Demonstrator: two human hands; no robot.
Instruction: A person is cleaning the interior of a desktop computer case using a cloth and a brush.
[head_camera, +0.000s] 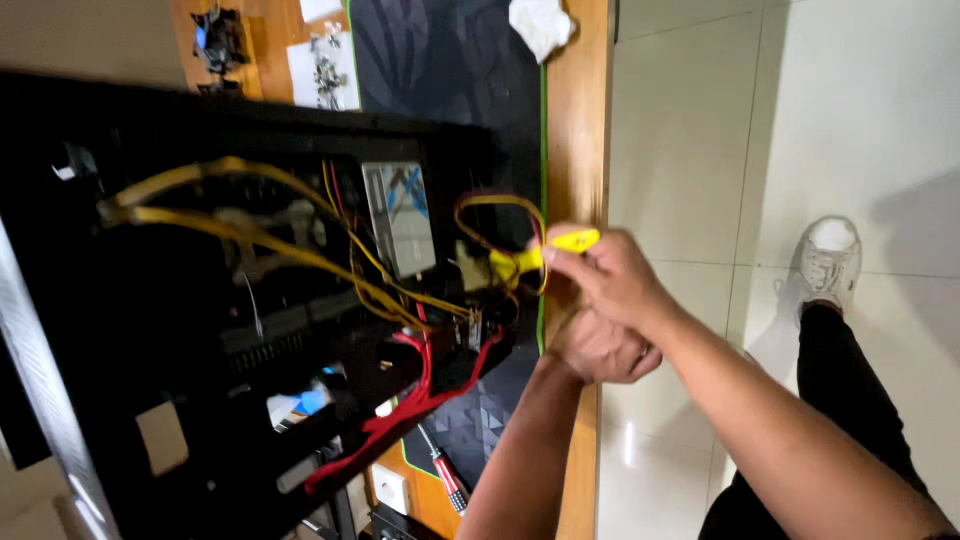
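My right hand (612, 275) pinches a yellow-handled screwdriver (545, 252) whose shaft points into an open black computer case (200, 330). The tip sits among looped yellow and red wires (495, 215) at the case's near corner. Just under the right hand, my left hand (600, 348) is curled into a fist at the wooden desk's edge (575, 130); I see nothing in it. Inside the case, yellow cables (250, 235) run across, red cables (420, 395) hang out, and a silver drive (400, 215) lies flat.
A black mat (460, 70) covers the desk under the case. On the desk lie a crumpled white cloth (540, 25), a paper with small parts (325, 70) and a red-handled screwdriver (448, 482). My white shoe (828, 262) stands on the tiled floor.
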